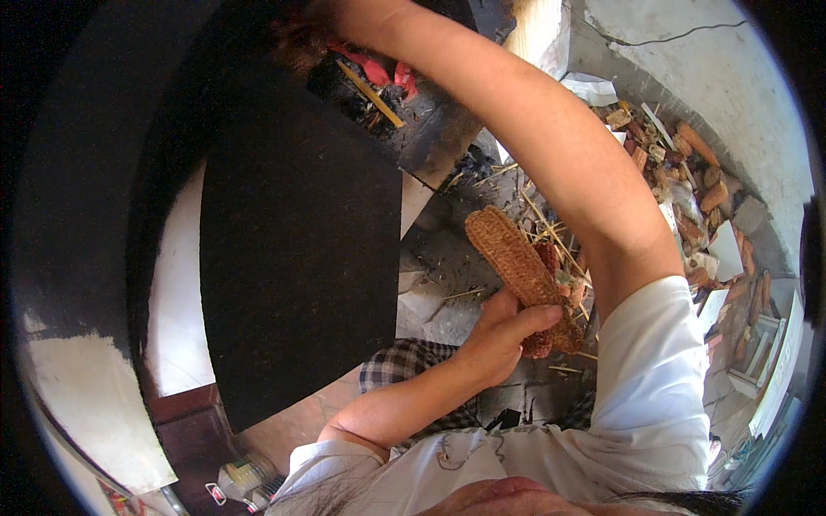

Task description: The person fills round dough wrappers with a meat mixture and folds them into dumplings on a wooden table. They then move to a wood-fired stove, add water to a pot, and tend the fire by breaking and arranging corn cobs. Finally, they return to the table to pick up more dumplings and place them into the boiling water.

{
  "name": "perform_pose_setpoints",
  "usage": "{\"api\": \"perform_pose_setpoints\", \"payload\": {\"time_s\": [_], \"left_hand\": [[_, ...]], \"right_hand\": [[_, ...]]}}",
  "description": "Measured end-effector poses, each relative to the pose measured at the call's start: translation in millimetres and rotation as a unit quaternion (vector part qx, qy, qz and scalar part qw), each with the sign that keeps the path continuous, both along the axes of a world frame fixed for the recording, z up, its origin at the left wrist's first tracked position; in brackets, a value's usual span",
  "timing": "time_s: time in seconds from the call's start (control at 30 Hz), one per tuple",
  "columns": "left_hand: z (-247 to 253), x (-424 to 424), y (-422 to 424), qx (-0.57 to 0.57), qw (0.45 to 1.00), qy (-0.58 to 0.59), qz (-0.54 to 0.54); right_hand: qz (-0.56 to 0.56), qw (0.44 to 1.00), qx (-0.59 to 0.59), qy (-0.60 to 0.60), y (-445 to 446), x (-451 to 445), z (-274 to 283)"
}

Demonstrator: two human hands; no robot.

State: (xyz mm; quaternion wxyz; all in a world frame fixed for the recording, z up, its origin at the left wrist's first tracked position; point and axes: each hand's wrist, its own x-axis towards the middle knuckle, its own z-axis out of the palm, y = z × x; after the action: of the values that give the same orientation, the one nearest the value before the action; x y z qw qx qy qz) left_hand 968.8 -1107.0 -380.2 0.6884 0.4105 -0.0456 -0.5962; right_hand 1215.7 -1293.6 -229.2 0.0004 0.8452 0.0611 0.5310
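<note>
My left hand [493, 345] grips dried, stripped corncobs. The uppermost corncob [510, 255] is brown and points up and to the left, with my thumb across its lower part. Reddish cobs show beneath it. My right arm reaches across to the top of the view, over a sooty ledge [432, 138]. My right hand [316, 22] is lost in dark shadow there, so its fingers and anything in them are hidden. Near its wrist lie a yellowish stick [371, 93] and crumpled red scraps [374, 68] among ash and charred bits.
A large black flat surface [300, 258] fills the left middle. Straw [548, 222] litters the floor. Along the right wall lies a heap of corncobs and wood scraps [703, 155], with a white frame [758, 355] below it. Plastic bottles [248, 477] stand at the lower left.
</note>
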Motion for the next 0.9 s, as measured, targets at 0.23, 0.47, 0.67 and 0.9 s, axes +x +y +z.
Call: {"api": "perform_pose_setpoints", "payload": {"time_s": [0.23,0.47,0.67,0.9], "left_hand": [[1.6,-2.7,-0.5,-0.001,0.999,0.004,0.045],[10.9,-2.1,-3.1,0.059,0.997,0.015,-0.036],[25.3,-9.7,-5.2,0.016,1.000,-0.002,-0.002],[20.3,-2.7,1.3,-0.011,1.000,0.004,0.021]], "right_hand": [[0.007,0.993,0.101,-0.059,18.0,24.2,-7.1],[0.117,0.984,0.132,-0.031,-11.4,33.3,-18.6],[0.094,0.956,0.247,0.129,0.7,-22.5,4.2],[0.085,0.951,0.273,0.117,7.1,-60.3,4.4]]}}
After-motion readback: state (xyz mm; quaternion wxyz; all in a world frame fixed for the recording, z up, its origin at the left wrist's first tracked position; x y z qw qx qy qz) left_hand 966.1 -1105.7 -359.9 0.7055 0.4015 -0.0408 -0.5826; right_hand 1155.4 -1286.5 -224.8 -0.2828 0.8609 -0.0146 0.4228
